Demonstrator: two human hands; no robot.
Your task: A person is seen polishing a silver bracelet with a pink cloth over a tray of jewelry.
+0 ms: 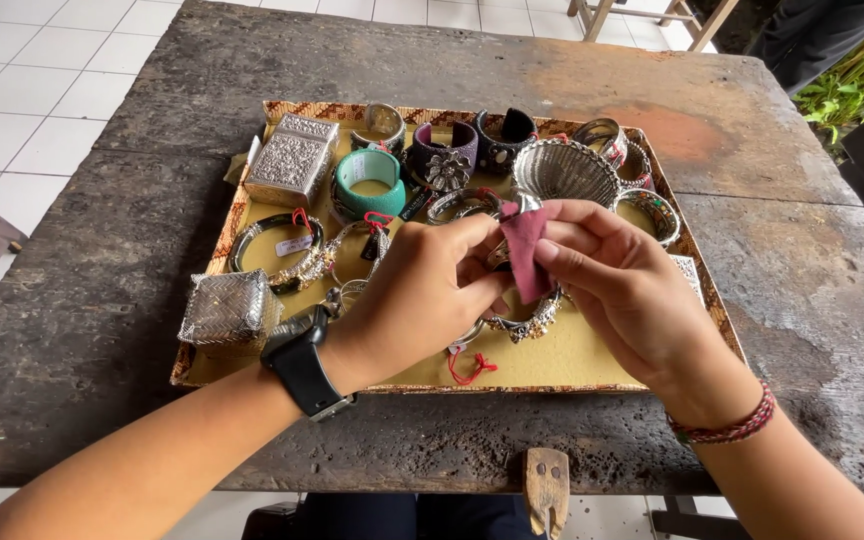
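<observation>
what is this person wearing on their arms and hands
Both forearms are bare, with no sleeves or gloves. The left wrist carries a black watch with a black strap and metal buckle. The right wrist wears a braided bracelet of red and dark cords.

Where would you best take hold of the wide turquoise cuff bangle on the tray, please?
Probably pinch the wide turquoise cuff bangle across its upper rim from above: it stands upright with its opening facing up, and neighbouring bangles and the embossed silver rectangular box crowd its sides on the woven-edged tray.

A jewellery stall or shop: a woven yellow display tray of tagged silver bangles sits on a weathered wooden table.
</observation>
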